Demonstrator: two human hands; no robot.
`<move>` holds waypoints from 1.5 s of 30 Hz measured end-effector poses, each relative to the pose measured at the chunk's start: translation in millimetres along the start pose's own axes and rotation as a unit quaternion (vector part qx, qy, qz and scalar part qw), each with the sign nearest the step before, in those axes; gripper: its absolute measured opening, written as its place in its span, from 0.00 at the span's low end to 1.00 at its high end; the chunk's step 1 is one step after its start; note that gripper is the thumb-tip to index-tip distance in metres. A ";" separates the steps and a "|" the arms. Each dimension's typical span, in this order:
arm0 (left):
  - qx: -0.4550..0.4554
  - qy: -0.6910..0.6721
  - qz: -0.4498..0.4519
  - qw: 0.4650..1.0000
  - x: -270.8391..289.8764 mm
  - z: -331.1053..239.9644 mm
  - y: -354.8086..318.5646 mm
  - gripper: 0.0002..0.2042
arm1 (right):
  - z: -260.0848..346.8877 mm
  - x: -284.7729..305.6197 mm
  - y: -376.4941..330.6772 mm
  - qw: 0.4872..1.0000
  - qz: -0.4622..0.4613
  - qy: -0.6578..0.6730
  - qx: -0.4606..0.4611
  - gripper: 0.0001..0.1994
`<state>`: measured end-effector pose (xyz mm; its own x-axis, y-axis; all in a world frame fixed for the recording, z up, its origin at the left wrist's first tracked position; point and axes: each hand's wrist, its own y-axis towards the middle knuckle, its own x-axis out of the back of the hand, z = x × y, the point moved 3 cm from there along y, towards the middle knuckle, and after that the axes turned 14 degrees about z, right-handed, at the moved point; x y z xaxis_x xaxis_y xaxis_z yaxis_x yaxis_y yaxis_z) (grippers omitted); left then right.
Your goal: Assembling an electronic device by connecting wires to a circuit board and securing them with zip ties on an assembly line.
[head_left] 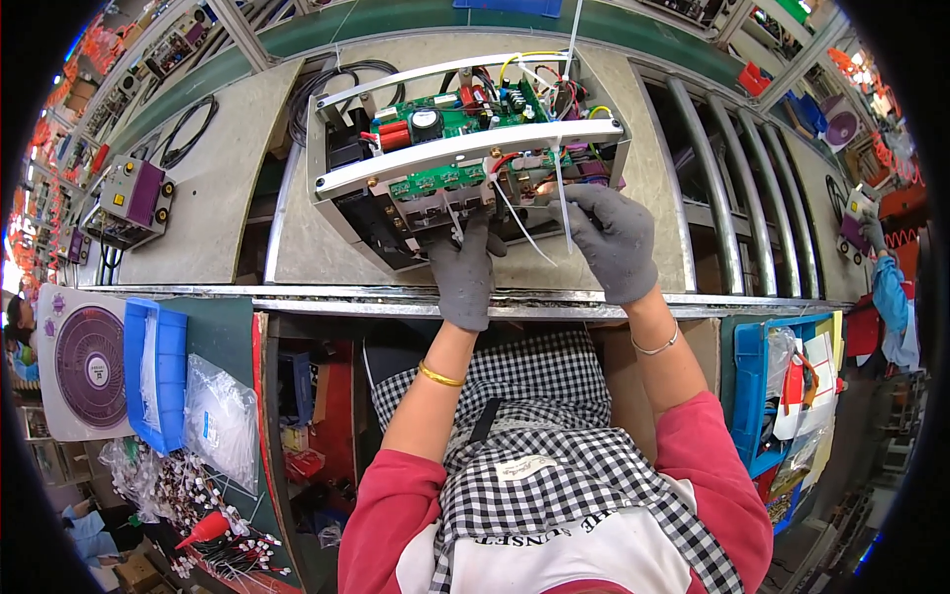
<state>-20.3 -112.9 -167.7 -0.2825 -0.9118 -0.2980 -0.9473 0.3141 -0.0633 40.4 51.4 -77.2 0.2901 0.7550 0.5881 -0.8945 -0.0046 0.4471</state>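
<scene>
An uncovered electrical unit point(332, 158) sits on the workbench, with a green circuit board point(450, 121), wires and white rails across its top. My left hand point(463, 277), in a grey glove, reaches into the unit's near side below a row of small boards. Its fingertips are partly hidden there, and what they grip cannot be made out. My right hand point(616, 243), gloved too, has its fingers pinched together beside the unit's right end, at a white cable tie point(564, 203) hanging down. Another loose cable tie point(522, 220) sticks out between the hands.
Metal rollers point(732, 188) lie right of the bench plate. A black cable point(297, 109) coils behind the unit. At lower left are a blue bin point(158, 376), a bag of cable ties point(220, 421), a fan point(94, 361) and a red-tipped bottle point(203, 532). A blue tray point(754, 396) stands at right.
</scene>
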 end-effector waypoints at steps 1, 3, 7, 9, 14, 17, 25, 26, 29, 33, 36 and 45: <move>-0.007 0.007 -0.002 1.000 -0.8 -1.3 -0.1 0.14 | -0.1 0.4 -0.1 1.000 0.005 -0.006 -0.001 0.07; 0.015 0.008 0.004 1.000 -0.2 -1.9 -1.2 0.15 | -1.4 0.9 -0.5 1.000 0.011 -0.013 -0.003 0.07; 0.034 -0.001 0.006 0.999 -1.7 -4.1 -2.6 0.17 | -2.0 1.1 -1.4 0.999 0.007 -0.036 0.004 0.08; 0.032 0.003 0.004 0.999 0.2 -2.4 -1.9 0.17 | -1.7 0.3 -1.1 0.999 0.007 -0.032 0.004 0.08; 0.005 0.004 0.003 1.000 1.3 0.6 0.1 0.14 | -1.9 -2.5 1.8 0.999 0.004 -0.014 0.035 0.08; 0.032 0.027 0.020 0.999 3.1 2.6 0.7 0.12 | 0.4 -5.6 7.2 0.998 0.032 -0.014 0.051 0.08; -0.037 0.132 0.076 0.988 3.8 -0.7 -1.0 0.10 | -2.7 -14.8 16.3 0.996 0.076 0.001 0.045 0.07; -0.037 0.132 0.074 0.988 3.5 1.0 -0.4 0.10 | -3.2 -15.5 16.1 0.997 0.067 0.021 0.041 0.07; -0.052 0.118 0.065 0.989 2.7 10.0 5.4 0.10 | -1.5 -16.5 15.4 0.998 0.043 0.041 0.017 0.09; -0.063 0.071 0.033 0.995 1.2 12.4 5.0 0.09 | 0.9 -13.8 16.4 0.999 0.040 -0.008 0.031 0.08; -0.062 0.053 0.025 0.996 -0.1 13.2 2.4 0.09 | -0.8 -14.3 15.8 0.999 0.029 -0.011 0.031 0.08; 0.000 0.041 0.004 0.999 0.0 15.0 1.4 0.09 | -6.4 -20.5 19.4 0.998 0.042 0.033 0.019 0.09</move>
<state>-19.5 -108.5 -182.1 -0.3022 -0.9277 -0.2194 -0.9447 0.3222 -0.0610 15.0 40.1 -84.9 0.1913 0.7920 0.5798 -0.9008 -0.0929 0.4242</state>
